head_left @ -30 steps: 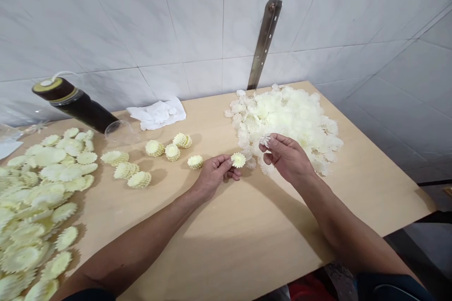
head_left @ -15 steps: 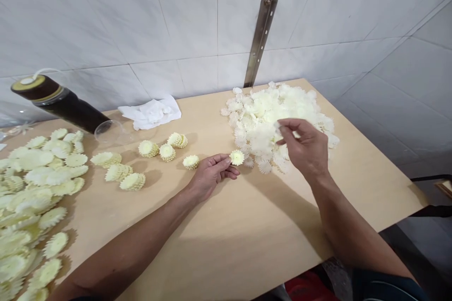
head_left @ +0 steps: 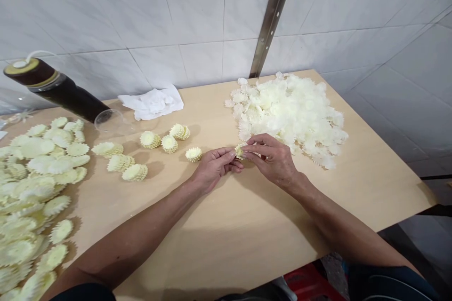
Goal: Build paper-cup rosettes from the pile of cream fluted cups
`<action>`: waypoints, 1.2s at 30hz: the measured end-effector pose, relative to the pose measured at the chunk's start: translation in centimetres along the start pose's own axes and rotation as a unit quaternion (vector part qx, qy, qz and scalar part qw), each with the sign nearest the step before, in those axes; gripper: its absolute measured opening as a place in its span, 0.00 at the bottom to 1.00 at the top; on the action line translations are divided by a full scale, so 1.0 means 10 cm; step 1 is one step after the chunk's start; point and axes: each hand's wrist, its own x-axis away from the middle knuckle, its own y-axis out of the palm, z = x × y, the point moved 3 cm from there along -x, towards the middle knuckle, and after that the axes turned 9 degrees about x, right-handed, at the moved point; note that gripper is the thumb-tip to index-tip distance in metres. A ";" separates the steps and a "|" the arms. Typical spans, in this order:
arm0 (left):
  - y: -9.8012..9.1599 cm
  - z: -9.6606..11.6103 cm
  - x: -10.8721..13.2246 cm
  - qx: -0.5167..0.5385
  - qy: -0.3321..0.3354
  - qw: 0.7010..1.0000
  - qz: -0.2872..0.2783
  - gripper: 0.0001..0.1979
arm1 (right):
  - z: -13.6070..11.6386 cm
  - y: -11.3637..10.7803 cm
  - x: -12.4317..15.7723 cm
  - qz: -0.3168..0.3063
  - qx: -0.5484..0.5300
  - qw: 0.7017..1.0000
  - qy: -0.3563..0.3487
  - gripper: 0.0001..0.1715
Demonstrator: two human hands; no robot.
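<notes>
Near the middle of the table, my left hand (head_left: 217, 165) pinches a small pale yellow flower-shaped stack (head_left: 239, 151) with a toothed edge between thumb and fingers. My right hand (head_left: 273, 157) meets it from the other side, its thumb and fingertips closed on the same stack. The fingers partly hide the piece. Behind my right hand spreads a heap of thin, whitish flower-shaped discs (head_left: 291, 108). Just left of my left hand stands another small toothed stack (head_left: 193, 154), with several similar stacks (head_left: 150, 139) farther left.
A large pile of pale yellow toothed pieces (head_left: 31, 197) covers the table's left side. Behind it a dark bottle (head_left: 70, 96) leans, near a clear cup (head_left: 108, 123) and crumpled white tissue (head_left: 152, 102). A metal bracket (head_left: 271, 23) is fixed to the tiled wall.
My right hand has moved left and down from the whitish heap to the stack in my left hand. The left hand stays in nearly the same place, and the view has tilted slightly.
</notes>
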 end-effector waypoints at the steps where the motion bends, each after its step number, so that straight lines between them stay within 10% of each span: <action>1: 0.00 -0.01 0.00 0.001 0.001 1.000 -0.003 0.19 | 0.01 0.02 0.01 -0.001 0.003 1.000 0.000 0.07; 17: 0.00 -0.03 0.05 -0.088 0.056 0.994 0.022 0.20 | -0.04 0.09 0.00 0.035 0.002 0.999 -0.016 0.07; 23: 0.00 -0.06 0.05 -0.141 0.048 0.988 0.032 0.24 | -0.01 0.11 0.01 -0.003 -0.064 0.992 0.104 0.13; 32: -0.02 -0.07 0.03 -0.130 0.043 0.990 0.041 0.25 | 0.22 -0.22 -0.15 0.034 -0.467 0.809 0.355 0.19; 36: -0.03 -0.06 0.02 -0.125 0.043 0.990 0.046 0.25 | 0.19 -0.25 -0.17 0.003 -0.493 0.786 0.372 0.20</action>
